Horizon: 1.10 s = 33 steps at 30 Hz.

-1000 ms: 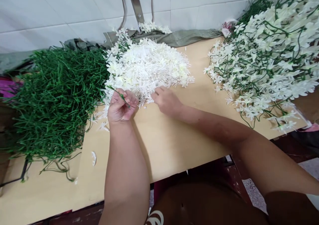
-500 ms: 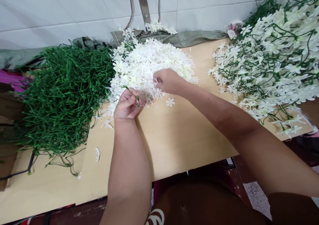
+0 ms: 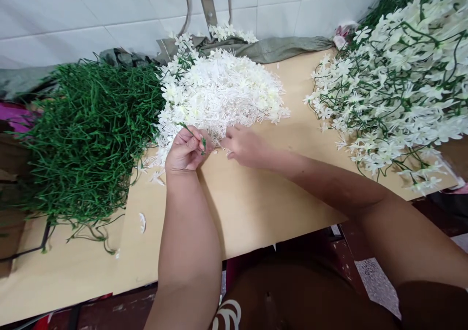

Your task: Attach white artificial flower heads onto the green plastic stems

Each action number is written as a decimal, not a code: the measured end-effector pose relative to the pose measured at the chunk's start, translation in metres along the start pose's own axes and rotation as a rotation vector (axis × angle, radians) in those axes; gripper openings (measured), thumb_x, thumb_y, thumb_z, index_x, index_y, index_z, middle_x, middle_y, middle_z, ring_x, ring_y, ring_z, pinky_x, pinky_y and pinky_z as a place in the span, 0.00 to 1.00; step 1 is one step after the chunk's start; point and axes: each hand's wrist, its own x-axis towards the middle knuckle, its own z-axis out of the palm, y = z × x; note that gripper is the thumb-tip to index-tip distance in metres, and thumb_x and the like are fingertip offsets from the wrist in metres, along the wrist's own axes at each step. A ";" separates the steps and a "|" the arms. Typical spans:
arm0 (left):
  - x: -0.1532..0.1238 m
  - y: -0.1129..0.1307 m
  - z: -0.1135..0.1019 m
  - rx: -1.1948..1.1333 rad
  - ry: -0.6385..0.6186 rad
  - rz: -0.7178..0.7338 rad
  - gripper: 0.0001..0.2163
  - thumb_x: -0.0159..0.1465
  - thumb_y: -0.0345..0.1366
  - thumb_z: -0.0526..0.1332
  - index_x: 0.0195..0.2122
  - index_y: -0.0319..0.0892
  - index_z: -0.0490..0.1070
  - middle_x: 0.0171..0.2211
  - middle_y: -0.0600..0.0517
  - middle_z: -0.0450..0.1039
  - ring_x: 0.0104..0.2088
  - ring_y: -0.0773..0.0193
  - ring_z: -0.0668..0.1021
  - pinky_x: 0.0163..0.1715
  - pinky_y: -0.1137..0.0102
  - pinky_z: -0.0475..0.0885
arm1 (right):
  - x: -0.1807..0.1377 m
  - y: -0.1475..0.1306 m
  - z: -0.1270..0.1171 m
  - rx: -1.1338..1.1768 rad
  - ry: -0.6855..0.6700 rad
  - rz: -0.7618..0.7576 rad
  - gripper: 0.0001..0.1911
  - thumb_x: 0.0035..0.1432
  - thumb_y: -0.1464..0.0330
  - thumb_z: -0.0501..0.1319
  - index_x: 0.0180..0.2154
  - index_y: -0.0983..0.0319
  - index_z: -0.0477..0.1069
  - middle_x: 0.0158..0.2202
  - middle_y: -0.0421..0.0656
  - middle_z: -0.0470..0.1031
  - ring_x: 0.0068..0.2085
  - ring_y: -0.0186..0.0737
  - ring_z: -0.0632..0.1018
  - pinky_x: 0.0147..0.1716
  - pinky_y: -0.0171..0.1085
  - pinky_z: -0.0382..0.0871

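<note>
The left hand (image 3: 186, 150) is curled closed around a thin green stem (image 3: 193, 136), pinching it between thumb and fingers; the stem's upper end runs up and left into the edge of the white pile, and a short green tip shows just past the fingertips. The right hand (image 3: 246, 147) lies just beside it, palm down, fingers bent and drawn together at the near edge of the same pile. It seems to pinch something small and white between thumb and forefinger, though the view is too cramped there to be sure. The two hands nearly touch at the fingertips.

Both work at the near rim of a heap of loose white flowers (image 3: 223, 91), which sits on a pale wooden board (image 3: 256, 208) serving as the table. To the left of the heap, touching it, is a large tangle of bare green stems (image 3: 84, 135) that spills over the board's left edge. To the right, apart from the heap, lies a mass of finished sprays (image 3: 395, 76), white blooms on green stems. A single petal (image 3: 142, 222) lies on the board near the left forearm. Behind everything runs an olive cloth (image 3: 285, 49) against a white tiled wall (image 3: 73, 13).
</note>
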 end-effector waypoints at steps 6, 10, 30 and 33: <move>0.001 0.000 -0.001 0.029 0.118 -0.092 0.17 0.53 0.39 0.74 0.18 0.42 0.66 0.12 0.58 0.57 0.15 0.70 0.65 0.17 0.73 0.63 | 0.018 0.007 0.011 0.012 0.014 -0.021 0.17 0.63 0.80 0.49 0.45 0.66 0.73 0.47 0.52 0.74 0.46 0.46 0.75 0.44 0.40 0.66; 0.000 -0.002 -0.003 0.020 0.058 -0.101 0.15 0.53 0.38 0.74 0.18 0.42 0.69 0.12 0.56 0.59 0.16 0.69 0.66 0.16 0.73 0.62 | 0.047 0.014 -0.041 0.136 0.255 0.132 0.15 0.66 0.77 0.51 0.51 0.68 0.70 0.52 0.50 0.71 0.45 0.39 0.75 0.49 0.37 0.66; 0.001 -0.001 -0.002 0.075 -0.039 -0.037 0.17 0.41 0.45 0.78 0.19 0.43 0.72 0.12 0.57 0.61 0.15 0.70 0.65 0.16 0.73 0.61 | 0.047 0.031 -0.022 0.187 0.114 0.205 0.08 0.58 0.80 0.55 0.34 0.66 0.70 0.37 0.46 0.77 0.41 0.37 0.78 0.41 0.35 0.69; 0.001 -0.001 -0.001 0.067 -0.036 -0.008 0.19 0.40 0.46 0.78 0.18 0.43 0.69 0.11 0.59 0.59 0.14 0.71 0.64 0.16 0.74 0.62 | 0.068 0.033 -0.055 0.398 0.183 0.232 0.06 0.60 0.80 0.57 0.35 0.66 0.69 0.36 0.44 0.76 0.35 0.33 0.76 0.38 0.34 0.70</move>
